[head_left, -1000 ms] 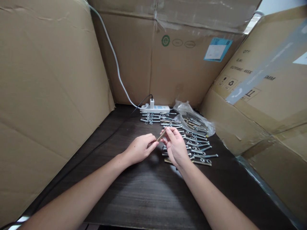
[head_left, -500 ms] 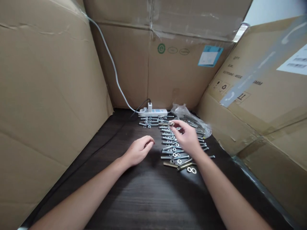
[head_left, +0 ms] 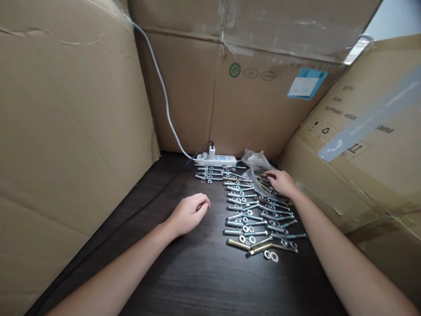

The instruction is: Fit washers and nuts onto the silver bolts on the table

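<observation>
Rows of silver bolts point(head_left: 245, 206) with washers and nuts lie on the dark table point(head_left: 204, 281), with two brass-coloured sleeves point(head_left: 250, 246) and two loose washers point(head_left: 271, 255) at the near end. My left hand point(head_left: 189, 213) rests on the table left of the rows, fingers curled loosely, nothing visible in it. My right hand point(head_left: 281, 182) reaches to the clear plastic bag point(head_left: 255, 160) of bolts at the far right, fingers bent down onto the bolts spilling from it.
Large cardboard boxes point(head_left: 250, 83) wall in the table on the left, back and right. A white power strip point(head_left: 217, 159) with a plugged charger lies at the back, its white cable point(head_left: 161, 83) running up the left box.
Both hands held a brass sleeve a second ago. It now lies at the near end of the rows. My right hand moved away to the bag; my left hand dropped to the table.
</observation>
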`<action>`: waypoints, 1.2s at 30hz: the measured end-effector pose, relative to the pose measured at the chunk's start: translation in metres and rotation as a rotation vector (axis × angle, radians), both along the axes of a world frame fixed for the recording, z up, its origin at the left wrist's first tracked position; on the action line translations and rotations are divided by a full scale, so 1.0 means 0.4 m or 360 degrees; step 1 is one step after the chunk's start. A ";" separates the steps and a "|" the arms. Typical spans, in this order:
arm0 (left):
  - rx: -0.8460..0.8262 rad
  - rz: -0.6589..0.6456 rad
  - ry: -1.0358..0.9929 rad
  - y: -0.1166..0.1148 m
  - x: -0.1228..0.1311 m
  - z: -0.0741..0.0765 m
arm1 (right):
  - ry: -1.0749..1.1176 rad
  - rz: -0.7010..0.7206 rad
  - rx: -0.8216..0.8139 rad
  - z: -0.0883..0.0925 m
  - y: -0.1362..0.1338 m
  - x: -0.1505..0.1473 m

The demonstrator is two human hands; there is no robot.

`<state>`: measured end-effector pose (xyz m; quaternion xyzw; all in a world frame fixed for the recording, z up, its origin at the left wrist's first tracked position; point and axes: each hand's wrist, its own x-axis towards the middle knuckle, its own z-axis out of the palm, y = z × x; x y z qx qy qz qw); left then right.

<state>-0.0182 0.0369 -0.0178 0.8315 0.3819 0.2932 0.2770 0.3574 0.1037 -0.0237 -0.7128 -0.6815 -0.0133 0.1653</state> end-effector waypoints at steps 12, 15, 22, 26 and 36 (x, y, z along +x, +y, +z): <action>0.0186 0.0467 0.0284 0.087 -0.015 -0.039 | 0.0029 0.0157 0.0149 0.051 -0.006 -0.120; 0.0241 0.0585 0.0347 0.145 -0.011 -0.039 | -0.0030 0.0512 0.0044 0.070 -0.007 -0.249; 0.0302 0.0647 0.0421 0.212 0.004 -0.048 | -0.0165 0.0651 -0.0025 0.029 0.020 -0.442; 0.0305 0.0605 0.0393 0.210 -0.003 -0.055 | -0.0181 0.0658 -0.0022 0.020 0.033 -0.457; 0.0349 0.0371 -0.0129 0.100 -0.003 0.006 | 0.0460 0.0677 0.0234 0.051 -0.124 -0.450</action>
